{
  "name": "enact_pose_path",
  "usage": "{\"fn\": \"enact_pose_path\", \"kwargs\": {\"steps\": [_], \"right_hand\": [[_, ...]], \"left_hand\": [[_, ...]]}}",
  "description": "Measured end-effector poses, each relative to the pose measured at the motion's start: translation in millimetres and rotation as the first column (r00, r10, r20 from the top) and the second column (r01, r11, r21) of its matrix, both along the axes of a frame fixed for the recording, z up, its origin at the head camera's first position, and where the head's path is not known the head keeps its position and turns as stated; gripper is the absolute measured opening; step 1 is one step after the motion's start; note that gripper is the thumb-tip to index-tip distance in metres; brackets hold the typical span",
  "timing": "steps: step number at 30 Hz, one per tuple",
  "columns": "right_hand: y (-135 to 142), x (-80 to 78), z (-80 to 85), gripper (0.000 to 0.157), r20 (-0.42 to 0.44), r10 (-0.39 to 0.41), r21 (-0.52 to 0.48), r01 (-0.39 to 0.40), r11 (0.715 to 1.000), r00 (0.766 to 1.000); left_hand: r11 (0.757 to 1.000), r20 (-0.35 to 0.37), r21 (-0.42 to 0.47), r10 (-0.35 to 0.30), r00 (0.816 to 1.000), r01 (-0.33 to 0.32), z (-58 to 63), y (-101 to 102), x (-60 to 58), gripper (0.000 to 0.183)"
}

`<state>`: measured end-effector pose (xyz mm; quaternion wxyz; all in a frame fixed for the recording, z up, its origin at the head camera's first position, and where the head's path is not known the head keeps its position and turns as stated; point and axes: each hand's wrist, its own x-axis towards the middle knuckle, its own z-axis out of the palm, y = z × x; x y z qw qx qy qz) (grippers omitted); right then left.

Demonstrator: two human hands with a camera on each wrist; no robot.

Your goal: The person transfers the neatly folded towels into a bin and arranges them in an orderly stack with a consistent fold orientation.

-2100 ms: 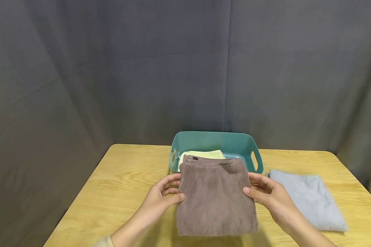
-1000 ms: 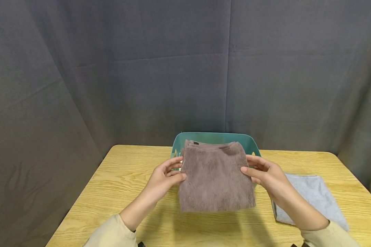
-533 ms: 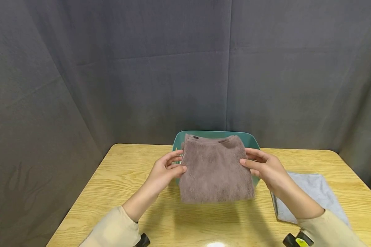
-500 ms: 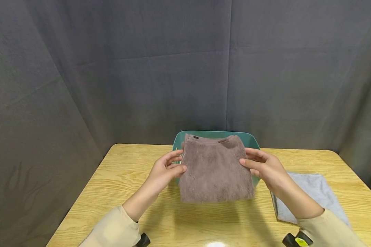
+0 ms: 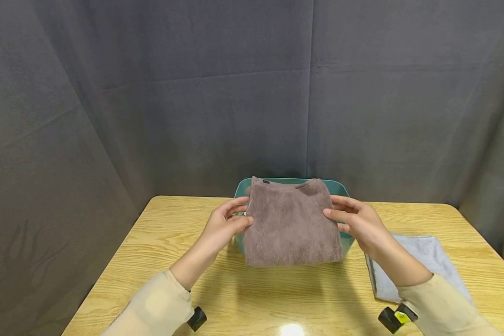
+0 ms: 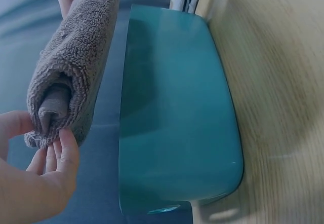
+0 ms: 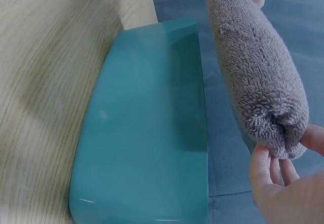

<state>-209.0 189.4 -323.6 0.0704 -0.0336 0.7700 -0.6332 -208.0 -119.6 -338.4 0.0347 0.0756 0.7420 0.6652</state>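
Note:
A folded brownish-mauve towel (image 5: 291, 224) hangs between my two hands, above and in front of the teal basket (image 5: 344, 242). My left hand (image 5: 222, 224) grips its left edge, thumb on the near face and fingers behind. At the opposite edge my right hand (image 5: 359, 221) pinches it the same way. Both wrist views show the folded towel (image 6: 76, 57) raised clear of the rim, with the basket's outer wall (image 7: 142, 122) beside it. Most of the basket's inside is hidden behind the towel in the head view.
A folded light grey-blue towel (image 5: 424, 266) lies on the wooden table (image 5: 151, 247), right of the basket and partly behind my right forearm. A dark grey curtain (image 5: 235, 93) hangs behind the table's far edge.
Both hands have carried the brown towel forward and up over the basket. The pale yellow cloth seen inside the basket at first is now hidden behind it. The grey-blue towel stays on the table.

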Motion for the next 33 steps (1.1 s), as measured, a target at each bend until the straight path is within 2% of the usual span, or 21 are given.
{"fn": "enact_pose_path", "kwargs": {"steps": [9,22,33], "right_hand": [[-1.3,-6.9,1.5,0.073,0.013,-0.011,-0.010,0.011,1.000,1.000],[-2.4,-13.0,3.5,0.072,0.016,-0.031,-0.005,0.031,1.000,0.999],[-3.7,-19.8,4.5,0.072,0.042,-0.039,-0.040,0.041,0.998,0.998]], "left_hand": [[1.000,0.010,-0.009,0.011,1.000,-0.011,3.3,2.2,-6.7,0.053],[0.999,0.004,-0.014,0.039,0.999,-0.039,1.5,5.0,-16.4,0.052],[0.999,0.025,-0.005,0.048,0.999,-0.048,2.5,5.6,-21.9,0.051]]}}
